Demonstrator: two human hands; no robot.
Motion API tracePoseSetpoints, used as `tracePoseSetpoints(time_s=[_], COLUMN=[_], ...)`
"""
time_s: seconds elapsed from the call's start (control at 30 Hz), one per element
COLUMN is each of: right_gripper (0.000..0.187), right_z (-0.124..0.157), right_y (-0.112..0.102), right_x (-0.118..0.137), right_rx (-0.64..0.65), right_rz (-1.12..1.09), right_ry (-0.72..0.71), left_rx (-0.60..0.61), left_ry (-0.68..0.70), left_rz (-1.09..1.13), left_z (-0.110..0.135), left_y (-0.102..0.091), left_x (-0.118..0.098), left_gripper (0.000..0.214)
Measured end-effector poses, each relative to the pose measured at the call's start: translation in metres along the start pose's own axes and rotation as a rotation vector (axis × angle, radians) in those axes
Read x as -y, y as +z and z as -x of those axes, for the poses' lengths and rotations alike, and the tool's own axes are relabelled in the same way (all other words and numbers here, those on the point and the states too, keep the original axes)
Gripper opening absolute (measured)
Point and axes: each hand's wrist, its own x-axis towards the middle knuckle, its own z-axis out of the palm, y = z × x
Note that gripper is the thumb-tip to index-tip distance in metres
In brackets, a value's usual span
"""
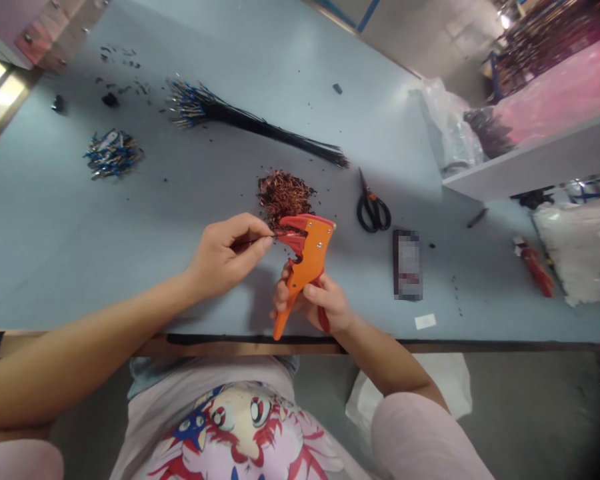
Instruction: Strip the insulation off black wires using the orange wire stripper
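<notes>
My right hand (325, 303) is wrapped round the handles of an orange and red wire stripper (311, 250), held above the front part of the bench. Thumb and fingers of my left hand (233, 253) pinch a thin black wire (266, 237), whose end reaches into the red jaws of the stripper. Most of that wire is hidden by my fingers. Just behind the jaws lies a heap of copper strands and stripped scraps (286, 192). Farther back rests a bundle of black wires (265, 127) with blue and metal ends at its left.
Black-handled scissors (374, 212) and a dark phone-like device (407, 265) lie to the right, near a white label (425, 321). At left sits a pile of blue and silver terminals (113, 153). A red-handled tool (534, 268) lies far right, beside plastic bags (580, 247).
</notes>
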Motion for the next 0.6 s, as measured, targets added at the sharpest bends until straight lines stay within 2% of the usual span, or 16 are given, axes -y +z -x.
tracePoseSetpoints(time_s=[0.13,0.37,0.6], right_gripper=[0.045,0.041,0.043], right_z=[0.0,0.001,0.001], right_y=[-0.002,-0.004,-0.007], right_x=[0.001,-0.003,-0.005], right_rx=[-0.037,0.066,0.06], right_rz=[0.019,0.023,0.05], right_ry=[-0.01,0.008,0.056], left_rx=[0.113,0.27,0.328], left_ry=[0.004,-0.162,-0.182], left_rz=[0.08,0.287,0.39], left_z=[0.003,0.004,0.006], left_y=[0.003,0.011,0.014], left_x=[-0.007,-0.008,-0.007], left_gripper=[0.009,0.012,0.017])
